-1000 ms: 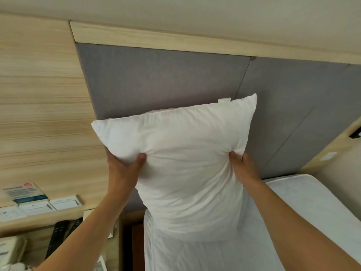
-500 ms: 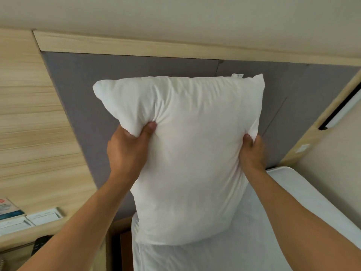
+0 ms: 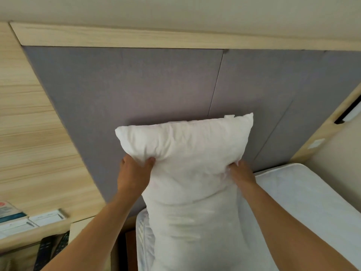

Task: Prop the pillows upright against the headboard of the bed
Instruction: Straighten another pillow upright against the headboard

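A plump white pillow (image 3: pixel 191 173) stands on end over the left part of the white mattress (image 3: pixel 304 200), in front of the grey padded headboard (image 3: pixel 136 90). My left hand (image 3: pixel 133 176) grips its left side just below the top corner, thumb pressed into the front. My right hand (image 3: pixel 241 175) pinches the right side at the same height. The pillow's lower end is hidden between my forearms, so I cannot tell if its back touches the headboard.
A wooden wall panel (image 3: pixel 31 137) runs along the left, with a shelf holding cards and leaflets (image 3: pixel 23 218). Dark remotes (image 3: pixel 52 249) lie below it. A pale wall (image 3: pixel 340 173) closes in on the bed's right side.
The pillow and both hands have come down from high on the headboard toward the mattress. The grip on both sides is unchanged.
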